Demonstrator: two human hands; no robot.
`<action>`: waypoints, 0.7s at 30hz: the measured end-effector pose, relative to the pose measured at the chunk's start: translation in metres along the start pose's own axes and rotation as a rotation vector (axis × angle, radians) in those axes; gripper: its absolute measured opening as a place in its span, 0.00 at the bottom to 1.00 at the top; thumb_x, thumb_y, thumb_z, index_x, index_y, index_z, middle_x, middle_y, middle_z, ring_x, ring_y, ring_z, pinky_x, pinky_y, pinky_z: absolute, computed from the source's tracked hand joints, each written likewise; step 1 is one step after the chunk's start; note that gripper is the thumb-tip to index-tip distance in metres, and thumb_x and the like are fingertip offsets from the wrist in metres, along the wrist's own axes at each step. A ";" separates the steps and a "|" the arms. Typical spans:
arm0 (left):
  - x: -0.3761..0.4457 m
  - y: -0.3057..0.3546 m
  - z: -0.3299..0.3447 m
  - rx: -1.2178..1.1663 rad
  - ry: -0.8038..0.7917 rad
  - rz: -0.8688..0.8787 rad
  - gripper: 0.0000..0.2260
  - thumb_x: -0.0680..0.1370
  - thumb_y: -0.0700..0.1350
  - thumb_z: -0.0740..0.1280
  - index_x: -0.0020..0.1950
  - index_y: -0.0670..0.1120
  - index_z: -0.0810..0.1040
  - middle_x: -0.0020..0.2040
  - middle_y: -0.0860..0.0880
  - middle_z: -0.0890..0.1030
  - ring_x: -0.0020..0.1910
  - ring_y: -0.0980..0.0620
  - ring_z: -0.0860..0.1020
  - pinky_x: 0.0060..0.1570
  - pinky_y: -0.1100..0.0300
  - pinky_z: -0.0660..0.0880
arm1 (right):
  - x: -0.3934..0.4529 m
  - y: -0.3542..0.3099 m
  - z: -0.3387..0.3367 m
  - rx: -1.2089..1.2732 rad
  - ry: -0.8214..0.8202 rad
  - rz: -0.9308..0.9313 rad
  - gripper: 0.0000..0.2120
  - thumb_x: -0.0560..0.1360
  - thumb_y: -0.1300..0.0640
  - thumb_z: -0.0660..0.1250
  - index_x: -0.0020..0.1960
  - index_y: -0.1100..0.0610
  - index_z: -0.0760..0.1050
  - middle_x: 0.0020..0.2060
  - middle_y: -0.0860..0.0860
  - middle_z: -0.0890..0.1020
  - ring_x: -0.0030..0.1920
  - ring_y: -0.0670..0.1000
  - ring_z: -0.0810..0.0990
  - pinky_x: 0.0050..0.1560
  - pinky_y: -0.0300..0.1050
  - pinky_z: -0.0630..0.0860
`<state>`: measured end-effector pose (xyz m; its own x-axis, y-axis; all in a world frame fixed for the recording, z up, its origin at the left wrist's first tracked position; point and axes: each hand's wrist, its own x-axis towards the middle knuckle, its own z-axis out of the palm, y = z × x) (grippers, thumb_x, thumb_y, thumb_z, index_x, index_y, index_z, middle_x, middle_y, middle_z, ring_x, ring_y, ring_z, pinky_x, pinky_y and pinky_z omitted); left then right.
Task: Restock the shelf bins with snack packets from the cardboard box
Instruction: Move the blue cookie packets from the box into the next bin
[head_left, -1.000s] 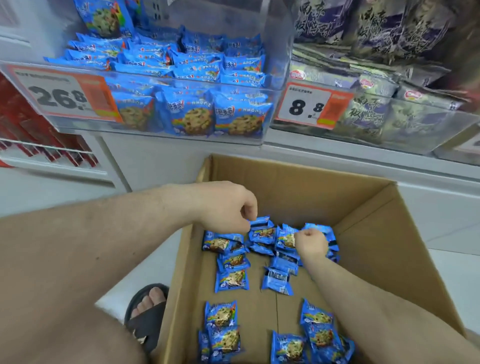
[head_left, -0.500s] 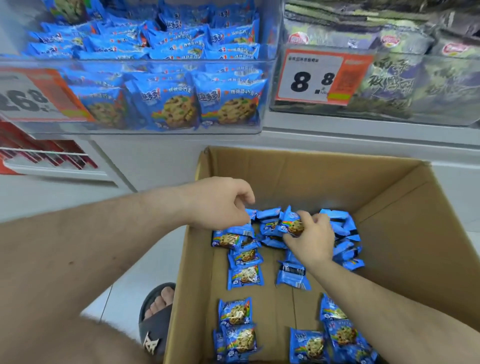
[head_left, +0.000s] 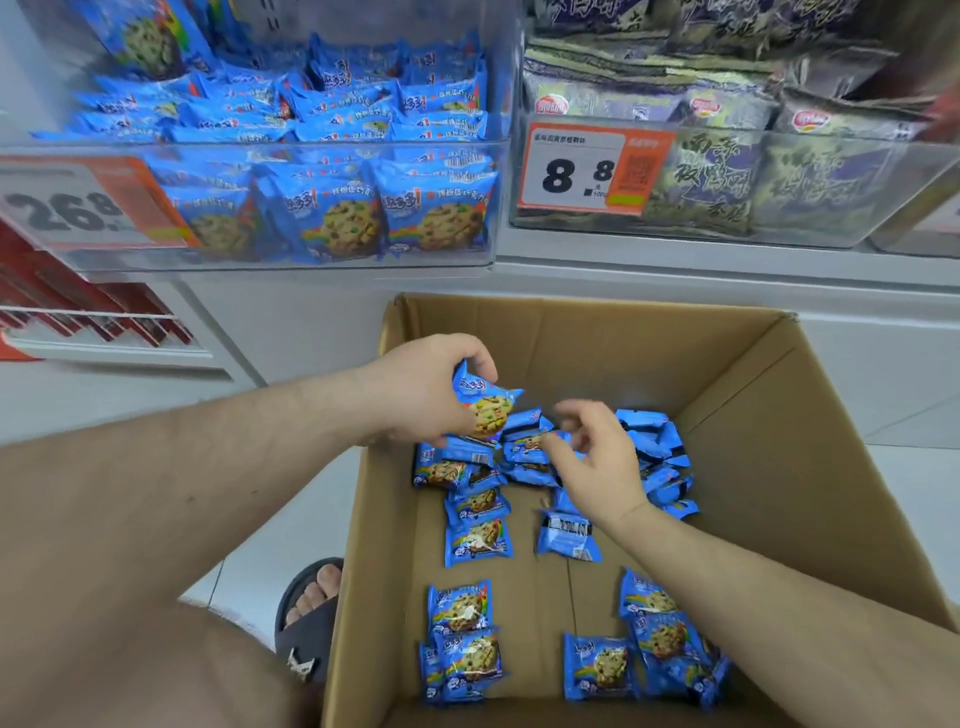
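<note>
One blue cookie packet is gripped in the left hand, fingers curled over its top edge and thumb beneath, raised above the heap in the cardboard box. Its printed face is toward the camera, long axis tilted from upper left to lower right. Right hand hovers over the loose packets at the far end, fingers loosely bent, holding nothing. Clear shelf bin above the box carries matching blue packets.
</note>
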<state>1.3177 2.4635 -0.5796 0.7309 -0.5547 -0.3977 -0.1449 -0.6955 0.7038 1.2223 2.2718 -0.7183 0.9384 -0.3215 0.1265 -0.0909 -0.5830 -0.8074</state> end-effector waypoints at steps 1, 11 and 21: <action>0.001 -0.001 -0.001 -0.008 -0.011 -0.008 0.14 0.71 0.36 0.72 0.48 0.54 0.75 0.47 0.49 0.78 0.41 0.46 0.83 0.38 0.50 0.83 | 0.000 0.024 0.001 -0.120 -0.076 0.141 0.11 0.73 0.53 0.69 0.54 0.54 0.77 0.45 0.48 0.77 0.44 0.43 0.76 0.46 0.39 0.70; 0.006 -0.015 -0.006 -0.007 -0.109 -0.091 0.13 0.72 0.37 0.72 0.48 0.53 0.77 0.45 0.50 0.79 0.32 0.56 0.79 0.32 0.57 0.80 | -0.037 0.133 0.049 -1.040 -0.738 0.134 0.30 0.76 0.48 0.68 0.72 0.53 0.59 0.66 0.54 0.67 0.65 0.56 0.70 0.63 0.50 0.66; 0.007 -0.005 -0.022 -0.070 -0.059 -0.053 0.13 0.72 0.36 0.73 0.48 0.52 0.77 0.44 0.49 0.78 0.30 0.54 0.80 0.34 0.55 0.81 | -0.015 0.085 0.034 -0.091 -0.625 0.530 0.18 0.69 0.60 0.74 0.53 0.54 0.70 0.45 0.53 0.80 0.42 0.49 0.78 0.49 0.49 0.77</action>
<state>1.3382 2.4725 -0.5731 0.6954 -0.5454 -0.4680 -0.0582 -0.6919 0.7197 1.2118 2.2525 -0.8083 0.7736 -0.1123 -0.6236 -0.5751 -0.5376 -0.6166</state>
